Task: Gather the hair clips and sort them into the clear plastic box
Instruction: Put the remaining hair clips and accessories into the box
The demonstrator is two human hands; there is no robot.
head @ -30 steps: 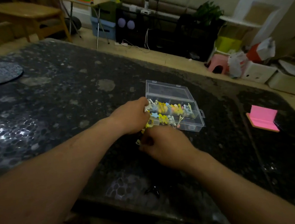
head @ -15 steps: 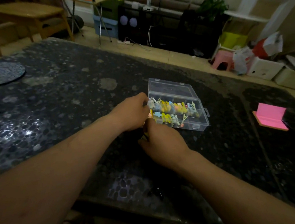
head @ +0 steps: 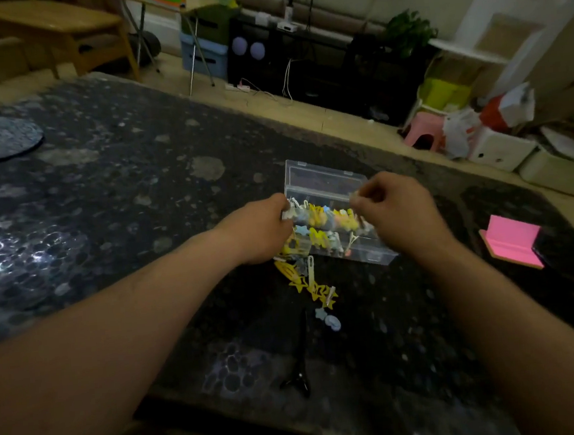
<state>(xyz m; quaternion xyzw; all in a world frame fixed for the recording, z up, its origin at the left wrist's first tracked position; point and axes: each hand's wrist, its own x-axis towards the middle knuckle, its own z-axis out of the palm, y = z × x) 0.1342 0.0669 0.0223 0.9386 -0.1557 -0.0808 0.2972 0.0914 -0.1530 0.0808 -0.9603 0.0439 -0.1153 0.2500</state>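
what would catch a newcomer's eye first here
The clear plastic box in the middle of the dark table, packed with yellow and pastel hair clips. The left hand grips its left end and the right hand pinches what looks like a pale clip above it. Next come the loose yellow star clips just in front of the box and the bright pink notepad at far right.

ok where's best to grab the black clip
Black clip: pinch the thin straight shaft across its width, from above. It lies flat, lengthwise away from the person, bare table either side; the near end splays out, likely harder to pinch.
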